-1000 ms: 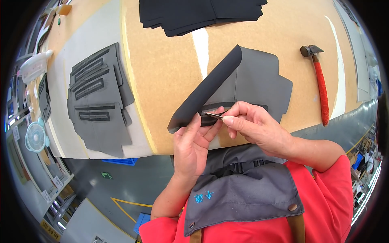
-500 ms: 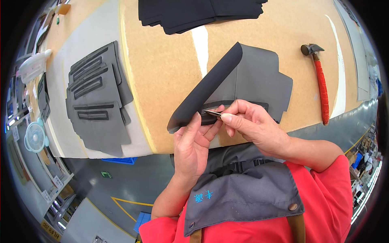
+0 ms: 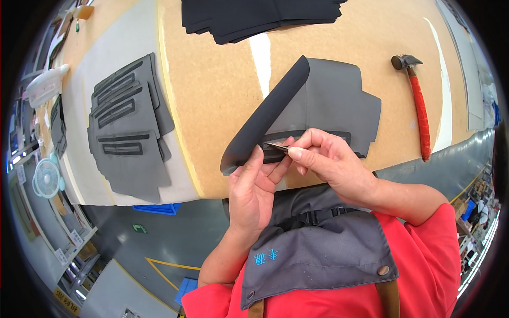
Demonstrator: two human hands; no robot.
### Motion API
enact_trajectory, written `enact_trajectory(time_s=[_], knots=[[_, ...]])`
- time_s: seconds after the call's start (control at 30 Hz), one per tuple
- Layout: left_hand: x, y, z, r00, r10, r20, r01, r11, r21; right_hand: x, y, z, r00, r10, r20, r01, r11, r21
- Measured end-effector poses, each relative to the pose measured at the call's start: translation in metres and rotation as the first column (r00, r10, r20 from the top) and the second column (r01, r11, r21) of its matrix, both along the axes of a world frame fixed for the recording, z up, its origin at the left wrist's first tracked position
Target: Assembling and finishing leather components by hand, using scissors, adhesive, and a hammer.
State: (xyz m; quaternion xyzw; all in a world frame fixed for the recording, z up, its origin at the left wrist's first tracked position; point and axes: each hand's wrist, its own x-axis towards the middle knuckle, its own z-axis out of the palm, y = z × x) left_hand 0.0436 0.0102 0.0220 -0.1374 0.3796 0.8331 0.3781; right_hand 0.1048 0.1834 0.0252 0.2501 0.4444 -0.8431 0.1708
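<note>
A grey cut sheet (image 3: 334,87) with a black underside lies in front of me, its left side curled over in a roll. My left hand (image 3: 253,185) is closed on the near edge, thumb on the rolled part and fingers under the sheet. In my right hand (image 3: 334,161), thumb and forefinger pinch a pair of slim pointed metal tweezers (image 3: 277,147). Their tip points left, at a dark strip (image 3: 323,137) along the near edge, close to my left thumb. Whether the tip grips anything is too small to make out.
Several grey pieces with black strip frames (image 3: 119,172) lie overlapped at the left. A dark stack of cut sheets (image 3: 260,21) sits at the far side. A red-handled hammer (image 3: 419,114) rests at the right. The table's near edge (image 3: 159,203) runs below my hands.
The sheet's far end has shifted slightly left and its roll looks a little narrower. Both hands stay nearly in place, with the tweezers still at the strip.
</note>
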Motion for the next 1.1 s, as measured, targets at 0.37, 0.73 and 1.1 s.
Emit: enact_trajectory(time_s=[0.37,0.73,1.1], knots=[[-0.169,0.052,0.005,0.575,-0.691,-0.437,0.219,0.645,-0.732,0.015,0.063,-0.027,0.86,0.486,-0.157,0.03,0.259,0.965],[-0.109,0.023,-0.006,0.47,-0.541,-0.697,-0.248,0.678,-0.693,-0.037,0.058,0.005,0.671,0.661,-0.336,0.184,0.291,0.939],[-0.034,-0.015,0.003,0.758,-0.435,-0.485,-0.013,0.734,-0.679,-0.078,0.072,0.013,0.753,0.656,0.045,-0.364,0.359,0.859]])
